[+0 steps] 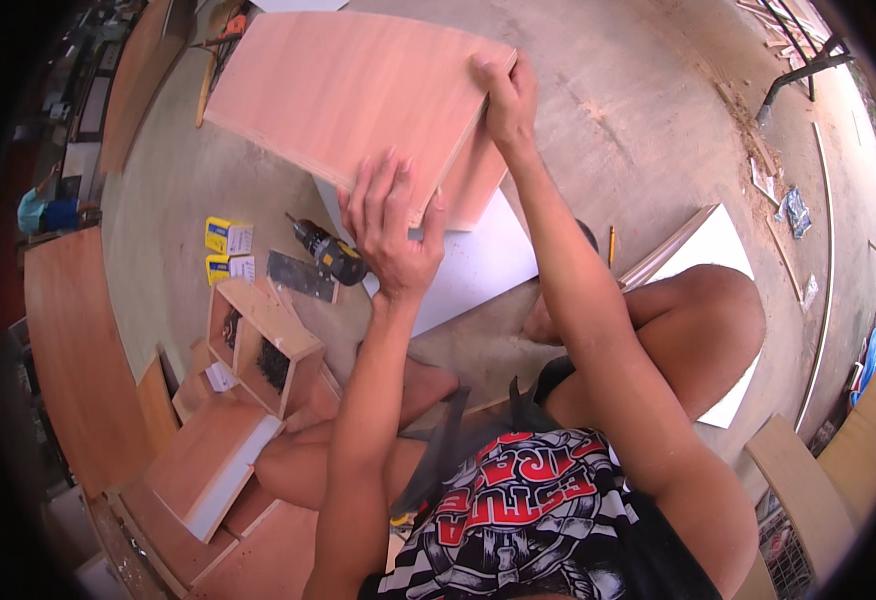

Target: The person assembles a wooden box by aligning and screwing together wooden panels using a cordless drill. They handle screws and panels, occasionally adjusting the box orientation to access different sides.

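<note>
A large reddish-brown plywood panel (343, 95) is held up tilted in front of me. My left hand (390, 228) grips its near lower corner, fingers spread over the face. My right hand (508, 100) clasps the panel's right edge higher up, near the top corner. A second similar board (478, 180) sits just behind that edge. Beneath lies a white sheet (478, 265) on the concrete floor, and my bare knees are folded under me.
A cordless drill (330, 255) lies on the floor left of the white sheet, beside a dark tile (301, 276) and yellow packets (226, 237). A small open wooden box (263, 345) and stacked boards (213, 460) sit at lower left. Another white panel (713, 245) lies right.
</note>
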